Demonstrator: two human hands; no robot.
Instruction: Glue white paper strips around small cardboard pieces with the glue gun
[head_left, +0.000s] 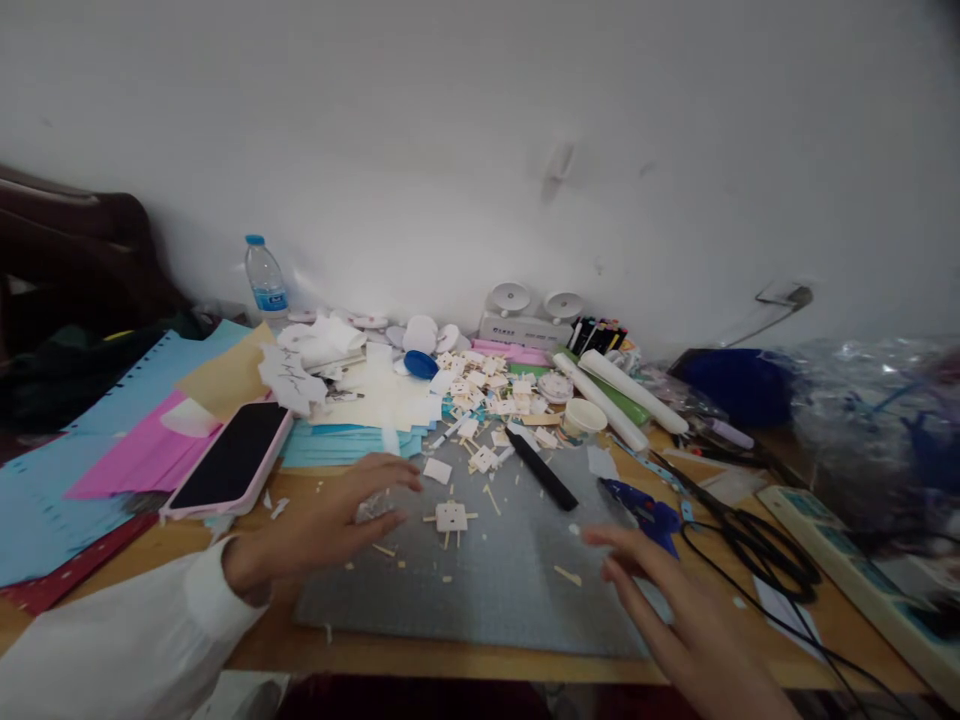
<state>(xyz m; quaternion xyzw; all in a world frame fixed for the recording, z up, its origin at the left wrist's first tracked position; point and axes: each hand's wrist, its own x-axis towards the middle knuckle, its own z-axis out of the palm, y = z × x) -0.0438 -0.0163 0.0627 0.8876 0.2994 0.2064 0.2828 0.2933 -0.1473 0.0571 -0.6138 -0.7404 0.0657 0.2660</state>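
My left hand [341, 515] hovers over the left part of the grey cutting mat [510, 610], thumb and fingers apart, with nothing between them. Just right of its fingertips lies a small cream figure [451, 517], a square body with thin stick limbs. A small pale square piece [437, 471] sits behind the figure. On the right, my right hand [660, 605] is held above the mat's edge, fingers spread and holding nothing. Nearest to it is a blue glue gun [645, 510]. A black marker-like stick [541, 468] lies slantwise between the hands.
Many similar cream pieces [487, 385] are heaped at the back. A pink-cased phone [232, 460] lies left beside coloured paper sheets [142, 440]. A water bottle [265, 278] stands by the wall. Right are black cable [772, 560], a power strip [847, 570] and a paper cup [583, 420].
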